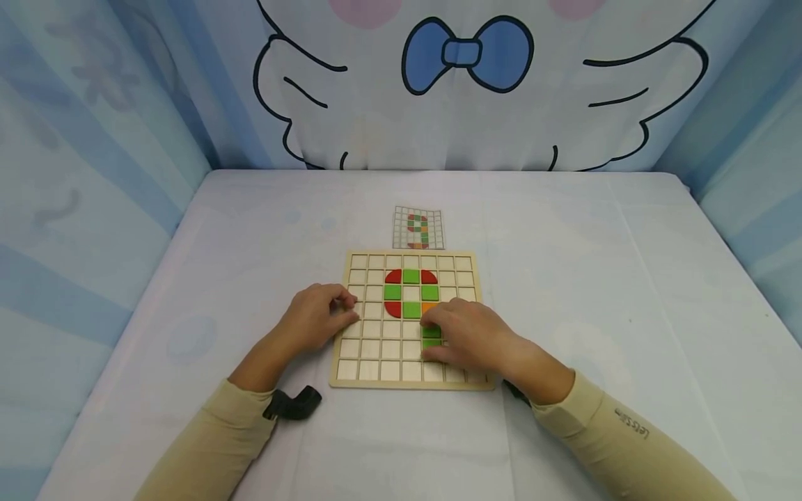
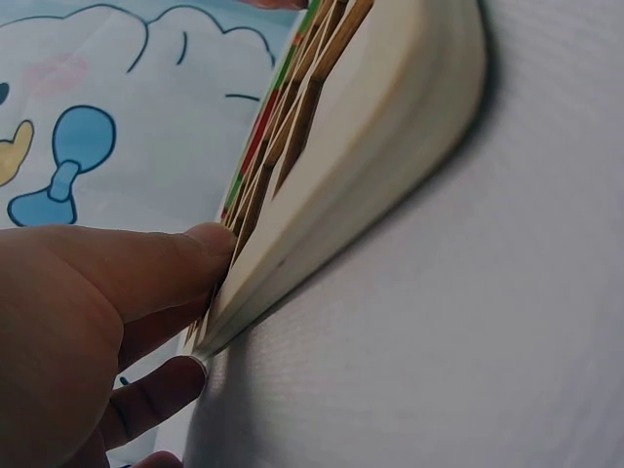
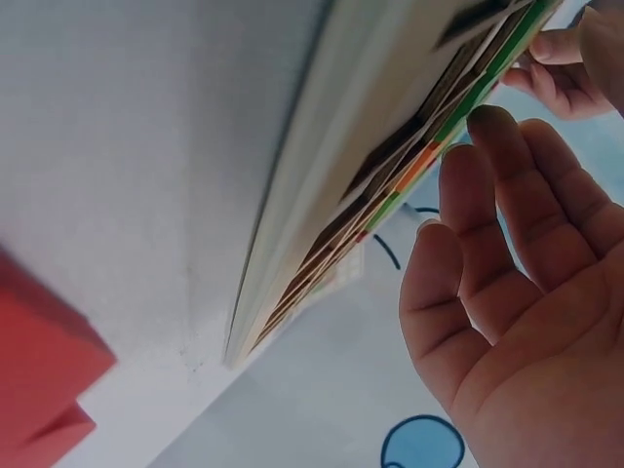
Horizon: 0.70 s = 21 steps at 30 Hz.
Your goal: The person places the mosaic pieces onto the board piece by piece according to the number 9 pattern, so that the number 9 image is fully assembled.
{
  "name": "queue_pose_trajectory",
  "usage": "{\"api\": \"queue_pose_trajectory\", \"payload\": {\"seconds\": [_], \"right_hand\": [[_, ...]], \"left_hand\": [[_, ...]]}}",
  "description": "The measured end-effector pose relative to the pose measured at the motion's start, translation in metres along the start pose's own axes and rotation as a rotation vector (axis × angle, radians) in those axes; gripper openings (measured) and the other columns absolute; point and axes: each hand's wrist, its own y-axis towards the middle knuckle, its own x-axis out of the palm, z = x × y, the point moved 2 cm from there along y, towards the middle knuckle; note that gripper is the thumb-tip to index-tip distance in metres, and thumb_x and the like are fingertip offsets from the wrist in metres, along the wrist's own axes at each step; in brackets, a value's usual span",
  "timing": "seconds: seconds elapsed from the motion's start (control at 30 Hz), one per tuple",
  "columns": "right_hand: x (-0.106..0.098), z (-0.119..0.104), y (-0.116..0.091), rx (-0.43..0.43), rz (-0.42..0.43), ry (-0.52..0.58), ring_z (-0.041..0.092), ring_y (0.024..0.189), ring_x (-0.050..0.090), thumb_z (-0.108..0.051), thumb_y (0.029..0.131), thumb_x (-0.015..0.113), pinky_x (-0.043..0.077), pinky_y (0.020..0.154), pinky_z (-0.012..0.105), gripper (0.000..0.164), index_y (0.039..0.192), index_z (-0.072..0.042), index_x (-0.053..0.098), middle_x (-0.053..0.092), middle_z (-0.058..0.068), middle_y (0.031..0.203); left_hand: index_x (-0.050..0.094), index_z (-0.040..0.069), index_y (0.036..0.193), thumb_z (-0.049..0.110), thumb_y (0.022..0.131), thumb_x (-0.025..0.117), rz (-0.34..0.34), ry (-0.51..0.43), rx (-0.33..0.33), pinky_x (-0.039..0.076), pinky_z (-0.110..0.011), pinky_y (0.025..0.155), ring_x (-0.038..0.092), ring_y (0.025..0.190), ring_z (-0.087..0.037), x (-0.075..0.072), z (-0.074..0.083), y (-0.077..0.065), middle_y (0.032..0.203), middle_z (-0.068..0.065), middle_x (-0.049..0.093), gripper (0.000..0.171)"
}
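Note:
A square wooden grid board lies on the table with coloured tiles in its cells. Red rounded tiles and green square tiles make a ring around one bare cell. An orange tile is at the ring's lower right corner, with green tiles below it. My left hand pinches the board's left rim, thumb on top and fingers at the outer side. Over the board's right side, my right hand has loosely bent fingers close by the lower green tiles, partly covering them.
A small pattern card with a printed grid lies just behind the board. Black straps with a dark piece are at the wrists. A red object shows in the right wrist view. Printed curtains enclose the white-covered table.

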Motion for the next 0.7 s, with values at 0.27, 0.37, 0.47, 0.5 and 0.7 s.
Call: {"api": "queue_pose_trajectory", "payload": {"seconds": [0.27,0.37,0.47,0.5,0.7], "right_hand": [[-0.006,0.005,-0.002,-0.016,0.028,0.073,0.021,0.103,0.062,-0.031,0.089,0.076,0.05,0.086,0.04,0.036,0.117,-0.009,0.069,0.068,0.0,0.111],[-0.01,0.008,-0.004,-0.018,0.047,0.089,0.021,0.103,0.062,-0.029,0.089,0.076,0.051,0.087,0.041,0.038,0.12,-0.008,0.068,0.068,0.002,0.114],[-0.012,0.012,-0.007,-0.002,0.054,0.095,0.02,0.101,0.061,-0.028,0.089,0.076,0.051,0.086,0.04,0.04,0.122,-0.008,0.068,0.068,0.003,0.116],[-0.013,0.013,-0.008,0.002,0.055,0.101,0.02,0.101,0.061,-0.027,0.089,0.075,0.051,0.086,0.04,0.04,0.123,-0.008,0.067,0.067,0.003,0.117],[-0.02,0.02,-0.016,0.011,0.058,0.132,0.02,0.1,0.063,-0.02,0.09,0.074,0.05,0.088,0.042,0.037,0.124,-0.008,0.066,0.066,0.004,0.12]], "left_hand": [[0.066,0.012,0.093,0.021,0.092,0.074,-0.004,0.001,-0.002,0.043,-0.04,0.079,0.055,0.089,-0.022,0.0,0.0,0.0,0.105,-0.002,0.069,0.013],[0.066,0.012,0.093,0.021,0.092,0.074,-0.004,-0.001,-0.003,0.043,-0.04,0.079,0.055,0.089,-0.022,0.0,0.0,0.0,0.105,-0.002,0.069,0.013],[0.066,0.012,0.093,0.021,0.092,0.074,-0.004,-0.002,-0.003,0.043,-0.04,0.079,0.054,0.089,-0.021,0.0,0.0,0.0,0.104,-0.002,0.068,0.013],[0.066,0.012,0.093,0.021,0.092,0.074,-0.004,-0.002,-0.003,0.043,-0.04,0.079,0.054,0.088,-0.022,0.0,0.0,0.0,0.104,-0.002,0.068,0.013],[0.065,0.012,0.094,0.021,0.093,0.074,-0.005,0.0,0.0,0.043,-0.041,0.08,0.055,0.089,-0.022,0.0,0.0,0.0,0.105,-0.002,0.068,0.013]]}}
